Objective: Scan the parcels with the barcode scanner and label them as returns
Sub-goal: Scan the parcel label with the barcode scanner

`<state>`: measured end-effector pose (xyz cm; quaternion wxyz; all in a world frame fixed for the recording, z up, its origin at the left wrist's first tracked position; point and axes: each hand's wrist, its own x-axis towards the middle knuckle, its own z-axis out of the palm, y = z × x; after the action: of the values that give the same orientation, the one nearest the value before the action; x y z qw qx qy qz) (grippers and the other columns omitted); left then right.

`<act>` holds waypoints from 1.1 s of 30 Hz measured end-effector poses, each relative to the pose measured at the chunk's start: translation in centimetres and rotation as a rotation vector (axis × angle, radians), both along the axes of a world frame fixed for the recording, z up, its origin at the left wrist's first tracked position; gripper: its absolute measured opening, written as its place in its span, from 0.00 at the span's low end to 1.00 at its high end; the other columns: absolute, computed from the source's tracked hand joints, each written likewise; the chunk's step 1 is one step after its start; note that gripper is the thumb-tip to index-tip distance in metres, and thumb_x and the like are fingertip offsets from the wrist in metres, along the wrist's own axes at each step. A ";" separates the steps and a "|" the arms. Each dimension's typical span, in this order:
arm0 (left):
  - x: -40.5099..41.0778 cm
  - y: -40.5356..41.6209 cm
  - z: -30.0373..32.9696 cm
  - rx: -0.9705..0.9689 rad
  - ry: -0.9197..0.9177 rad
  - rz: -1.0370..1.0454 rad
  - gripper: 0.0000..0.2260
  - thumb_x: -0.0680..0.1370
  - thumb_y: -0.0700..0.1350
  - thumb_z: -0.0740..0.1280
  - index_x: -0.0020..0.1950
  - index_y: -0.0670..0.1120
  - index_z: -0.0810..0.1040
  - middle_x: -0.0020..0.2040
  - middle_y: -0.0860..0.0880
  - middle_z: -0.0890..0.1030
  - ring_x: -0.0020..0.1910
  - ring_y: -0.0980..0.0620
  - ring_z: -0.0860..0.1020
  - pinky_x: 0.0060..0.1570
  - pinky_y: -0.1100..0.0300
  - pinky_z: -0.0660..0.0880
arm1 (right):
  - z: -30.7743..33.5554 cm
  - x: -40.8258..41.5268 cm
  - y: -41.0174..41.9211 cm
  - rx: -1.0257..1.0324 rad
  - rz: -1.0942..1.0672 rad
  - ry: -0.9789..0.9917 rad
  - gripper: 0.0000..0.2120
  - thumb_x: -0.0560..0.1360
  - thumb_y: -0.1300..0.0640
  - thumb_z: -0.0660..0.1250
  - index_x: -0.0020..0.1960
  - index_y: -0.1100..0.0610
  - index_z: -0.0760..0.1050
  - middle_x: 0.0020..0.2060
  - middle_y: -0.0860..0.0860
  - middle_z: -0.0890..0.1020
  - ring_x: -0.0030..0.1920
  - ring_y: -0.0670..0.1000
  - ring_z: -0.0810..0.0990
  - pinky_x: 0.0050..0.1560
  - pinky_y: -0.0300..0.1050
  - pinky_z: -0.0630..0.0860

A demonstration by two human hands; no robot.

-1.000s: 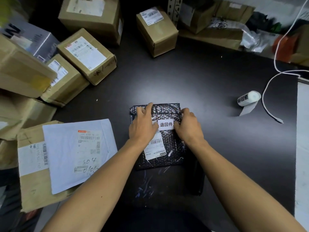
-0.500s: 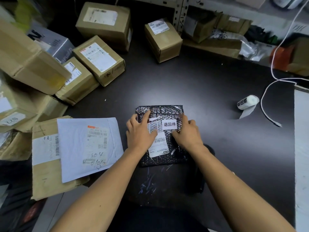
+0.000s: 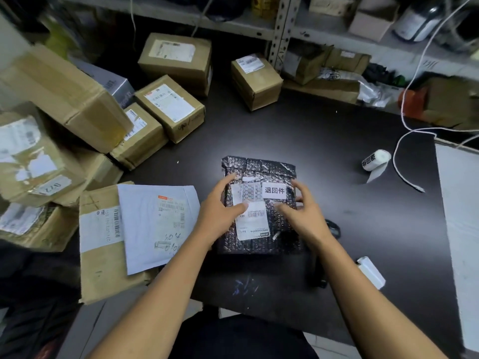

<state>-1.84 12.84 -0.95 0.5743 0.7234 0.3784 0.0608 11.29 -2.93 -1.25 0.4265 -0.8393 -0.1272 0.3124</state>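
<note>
So the hands are coming off the sticker now. A second ago both were flat on the black bubble mailer, smoothing the white return label down, and now they're lifting and moving apart so the label is sitting there fully uncovered on the far right part of the mailer, looking stuck flat. The left hand is spreading its fingers, thumb tip still touching the shipping label, fingertips at the mailer's left edge. The right hand is hovering with loosely spread fingers over the right edge, pinching nothing as far as I can tell. The mailer itself is staying put in the middle of the dark table. My read: this parcel is done, and it's probably heading to the pile of boxes on the left. The label roll is waiting at the far right.
</note>
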 end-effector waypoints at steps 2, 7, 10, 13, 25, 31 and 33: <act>-1.0 0.2 1.4 0.068 -0.043 -0.085 0.34 0.74 0.42 0.74 0.72 0.67 0.63 0.67 0.58 0.66 0.64 0.60 0.67 0.61 0.62 0.65 | 0.9 -1.2 -0.7 0.069 0.008 -0.007 0.35 0.66 0.45 0.76 0.69 0.34 0.64 0.63 0.52 0.74 0.55 0.49 0.81 0.60 0.52 0.77; -3.6 0.2 3.8 0.109 -0.049 -0.292 0.41 0.73 0.43 0.75 0.72 0.74 0.56 0.77 0.56 0.54 0.73 0.60 0.60 0.69 0.60 0.63 | 3.1 -4.6 -2.3 0.063 0.065 -0.118 0.35 0.71 0.50 0.76 0.69 0.32 0.60 0.63 0.44 0.67 0.64 0.42 0.69 0.68 0.41 0.63; -5.5 -0.3 4.7 0.208 0.001 -0.362 0.42 0.74 0.45 0.74 0.74 0.73 0.52 0.76 0.59 0.51 0.70 0.60 0.61 0.60 0.67 0.60 | 4.0 -6.5 -3.2 0.053 0.124 -0.259 0.36 0.72 0.53 0.75 0.70 0.35 0.58 0.65 0.47 0.65 0.63 0.40 0.65 0.65 0.33 0.58; -8.2 -1.5 5.5 0.288 0.071 -0.343 0.42 0.74 0.47 0.74 0.73 0.75 0.49 0.78 0.58 0.48 0.74 0.52 0.63 0.61 0.64 0.62 | 4.8 -8.3 -3.9 0.041 0.220 -0.329 0.36 0.71 0.52 0.76 0.71 0.36 0.59 0.67 0.49 0.64 0.63 0.40 0.65 0.63 0.29 0.58; -25.1 -13.2 7.1 0.335 0.127 0.217 0.40 0.72 0.48 0.76 0.73 0.71 0.56 0.68 0.65 0.52 0.63 0.66 0.61 0.60 0.64 0.63 | 6.1 -17.8 -6.6 0.171 0.741 -0.363 0.37 0.70 0.52 0.76 0.74 0.44 0.63 0.65 0.49 0.61 0.57 0.33 0.61 0.54 0.13 0.51; -35.2 -17.4 7.6 0.347 0.183 0.444 0.40 0.71 0.49 0.76 0.74 0.69 0.57 0.66 0.67 0.53 0.61 0.67 0.62 0.59 0.64 0.64 | 6.6 -26.2 -6.0 0.171 0.990 -0.310 0.37 0.72 0.48 0.74 0.75 0.40 0.60 0.69 0.47 0.59 0.66 0.43 0.65 0.63 0.34 0.62; -38.2 -18.1 7.5 0.334 0.198 0.500 0.40 0.72 0.49 0.76 0.75 0.68 0.56 0.67 0.67 0.52 0.61 0.66 0.62 0.58 0.64 0.64 | 6.6 -29.0 -5.3 0.168 1.058 -0.314 0.37 0.72 0.47 0.74 0.75 0.41 0.59 0.70 0.48 0.58 0.68 0.46 0.66 0.64 0.35 0.63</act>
<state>-40.01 -5.26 6.50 0.3753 0.6946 0.5834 0.1908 -17.66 -8.26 5.34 0.2531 -0.6605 -0.6177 0.3437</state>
